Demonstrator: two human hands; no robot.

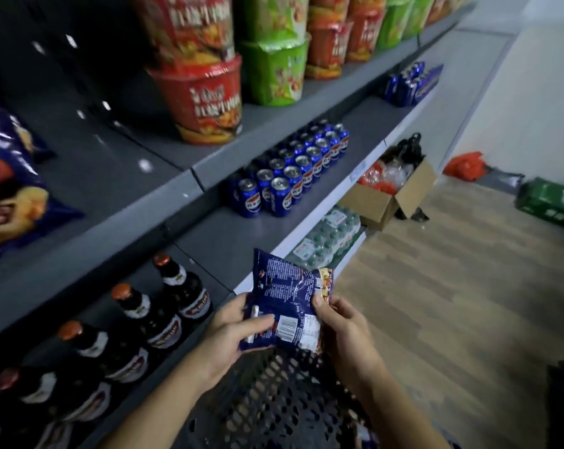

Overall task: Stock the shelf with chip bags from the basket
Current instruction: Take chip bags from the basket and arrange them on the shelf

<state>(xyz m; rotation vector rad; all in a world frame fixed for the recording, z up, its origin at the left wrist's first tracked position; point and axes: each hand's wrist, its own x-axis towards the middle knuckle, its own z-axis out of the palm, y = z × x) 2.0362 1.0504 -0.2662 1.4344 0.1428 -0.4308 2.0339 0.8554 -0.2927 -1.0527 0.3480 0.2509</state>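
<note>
I grip a blue chip bag [290, 306] by its side edges, left hand [232, 332] and right hand [342, 332] both curled on it, over the black basket [274, 400], its long axis toward twelve o'clock, with the chip shelf [105, 176] at ten o'clock, nearer my left hand.

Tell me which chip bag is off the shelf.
The small blue bag over the black basket, held by left hand and right hand; the larger bags sit on the shelf.
</note>
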